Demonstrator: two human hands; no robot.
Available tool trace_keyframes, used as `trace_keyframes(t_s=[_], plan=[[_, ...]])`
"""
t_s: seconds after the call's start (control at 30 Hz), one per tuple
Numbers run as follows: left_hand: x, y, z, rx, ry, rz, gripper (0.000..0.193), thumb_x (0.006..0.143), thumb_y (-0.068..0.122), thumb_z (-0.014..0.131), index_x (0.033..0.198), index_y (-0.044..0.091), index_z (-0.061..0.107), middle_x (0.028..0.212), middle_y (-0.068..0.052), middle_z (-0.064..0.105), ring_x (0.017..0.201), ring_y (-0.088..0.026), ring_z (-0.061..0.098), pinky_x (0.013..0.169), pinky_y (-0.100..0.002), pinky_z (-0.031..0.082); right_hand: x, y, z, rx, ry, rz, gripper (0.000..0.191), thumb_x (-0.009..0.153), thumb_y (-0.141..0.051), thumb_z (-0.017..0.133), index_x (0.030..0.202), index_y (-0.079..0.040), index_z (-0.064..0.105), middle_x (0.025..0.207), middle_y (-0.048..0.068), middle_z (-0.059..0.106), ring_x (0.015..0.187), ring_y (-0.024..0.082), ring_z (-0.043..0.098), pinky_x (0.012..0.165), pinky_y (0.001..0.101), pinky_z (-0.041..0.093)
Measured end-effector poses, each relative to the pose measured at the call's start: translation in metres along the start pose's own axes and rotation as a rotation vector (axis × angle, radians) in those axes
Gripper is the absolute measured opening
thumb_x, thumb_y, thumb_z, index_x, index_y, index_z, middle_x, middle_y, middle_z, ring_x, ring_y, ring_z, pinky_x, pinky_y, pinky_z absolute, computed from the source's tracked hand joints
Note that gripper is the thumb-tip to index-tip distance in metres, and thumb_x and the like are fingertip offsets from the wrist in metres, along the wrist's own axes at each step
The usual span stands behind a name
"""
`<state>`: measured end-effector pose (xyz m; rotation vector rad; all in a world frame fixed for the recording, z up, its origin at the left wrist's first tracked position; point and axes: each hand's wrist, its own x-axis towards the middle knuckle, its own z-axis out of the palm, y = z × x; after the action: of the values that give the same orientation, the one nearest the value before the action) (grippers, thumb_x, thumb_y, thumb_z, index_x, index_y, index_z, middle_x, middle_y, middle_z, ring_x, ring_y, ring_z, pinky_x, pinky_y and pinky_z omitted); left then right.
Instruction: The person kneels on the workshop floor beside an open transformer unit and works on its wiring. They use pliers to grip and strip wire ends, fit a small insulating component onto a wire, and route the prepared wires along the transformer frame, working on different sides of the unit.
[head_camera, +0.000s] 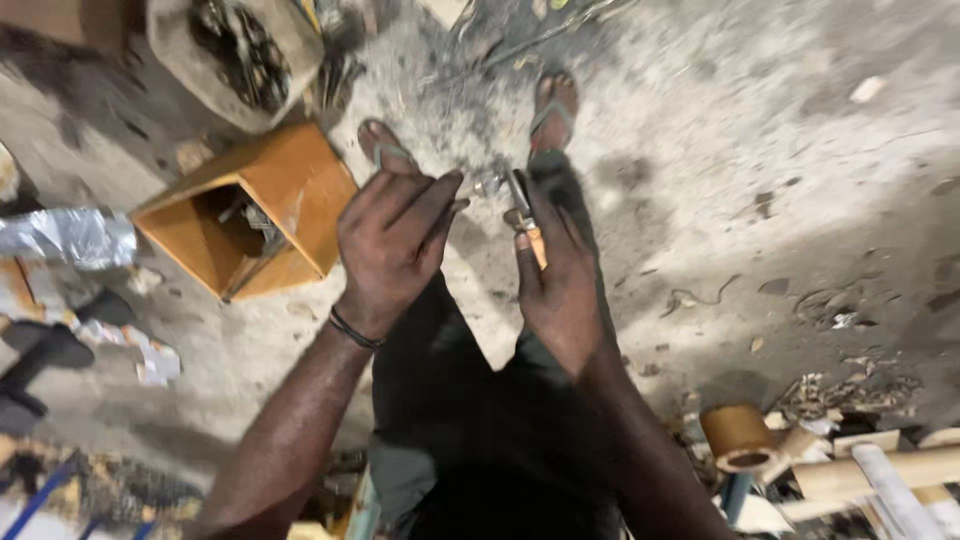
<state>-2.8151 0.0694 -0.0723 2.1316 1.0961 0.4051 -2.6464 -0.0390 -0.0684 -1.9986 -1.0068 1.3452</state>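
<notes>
Small metal part, shiny and partly blurred, sits in the air between the two hands, above the dusty concrete floor and in front of the person's sandalled feet. The left hand has its fingers close together and its fingertips touch the part from the left side; I cannot tell if it really pinches it or only steadies it. The right hand is closed around a tool with an orange handle, and the grey metal tip of this tool points up toward the part. It looks like a screwdriver or a similar hand tool, but the blur does not allow to be sure.

In my judgement, the step goes well when the left fingers keep the part still and stay out of the line of the tip, because a slip can push the tip into the fingers. The tool should stay straight on the part, with light pressure from the wrist only.

Near the left edge of the floor lies an orange wooden box on its side, open, with some metal pieces inside. Behind it stands a pale container of dark scrap. At the lower right corner lie cardboard tubes and pale rods.
</notes>
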Motion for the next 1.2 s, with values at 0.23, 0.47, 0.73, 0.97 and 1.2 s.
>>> trace_keyframes(t_s=[0.23, 0.47, 0.73, 0.97, 1.2], plan=[[0.004, 0.162, -0.064, 0.056, 0.18, 0.06, 0.034, 0.083, -0.001, 0.082, 0.116, 0.003, 0.074, 0.097, -0.01, 0.067, 0.087, -0.027, 0.065, 0.075, -0.039, 0.054, -0.073, -0.089, -0.117, -0.009, 0.075, -0.336, 0.054, 0.103, -0.001, 0.056, 0.155, -0.007, 0.043, 0.14, 0.023, 0.058, 0.128, 0.04, 0.06, 0.105, 0.0446, 0.052], [-0.033, 0.24, -0.089, 0.106, 0.301, 0.1, 0.034, 0.081, -0.002, 0.079, 0.115, 0.001, 0.073, 0.098, -0.011, 0.069, 0.086, -0.026, 0.065, 0.073, -0.038, 0.054, -0.142, -0.115, -0.163, -0.135, -0.053, -0.286, 0.054, 0.103, -0.005, 0.054, 0.156, -0.008, 0.042, 0.126, 0.023, 0.059, 0.114, 0.039, 0.063, 0.098, 0.0443, 0.054], [-0.114, 0.277, -0.074, 0.232, 0.312, 0.054, 0.023, 0.085, 0.001, 0.074, 0.108, 0.0, 0.074, 0.083, -0.011, 0.068, 0.064, -0.023, 0.064, 0.052, -0.036, 0.048, -0.225, -0.103, -0.164, -0.101, -0.085, -0.362, 0.035, 0.099, -0.001, 0.057, 0.133, 0.001, 0.052, 0.12, 0.024, 0.063, 0.113, 0.041, 0.065, 0.094, 0.0477, 0.052], [-0.201, 0.309, -0.056, -0.31, -0.035, -0.29, 0.015, 0.106, 0.016, 0.066, 0.099, 0.003, 0.068, 0.079, -0.017, 0.068, 0.069, -0.033, 0.067, 0.064, -0.045, 0.051, -0.327, -0.055, -0.164, -0.203, 0.011, -0.529, 0.04, 0.089, 0.007, 0.063, 0.128, 0.002, 0.055, 0.114, 0.025, 0.062, 0.107, 0.044, 0.065, 0.088, 0.0459, 0.054], [-0.271, 0.375, -0.032, -0.118, 0.212, -0.005, 0.018, 0.091, 0.013, 0.066, 0.105, 0.002, 0.062, 0.082, -0.018, 0.067, 0.075, -0.041, 0.067, 0.063, -0.049, 0.05, -0.414, -0.017, -0.173, -0.239, 0.125, -0.439, 0.043, 0.087, 0.008, 0.065, 0.128, 0.0, 0.057, 0.114, 0.024, 0.062, 0.106, 0.045, 0.062, 0.087, 0.0472, 0.053]])
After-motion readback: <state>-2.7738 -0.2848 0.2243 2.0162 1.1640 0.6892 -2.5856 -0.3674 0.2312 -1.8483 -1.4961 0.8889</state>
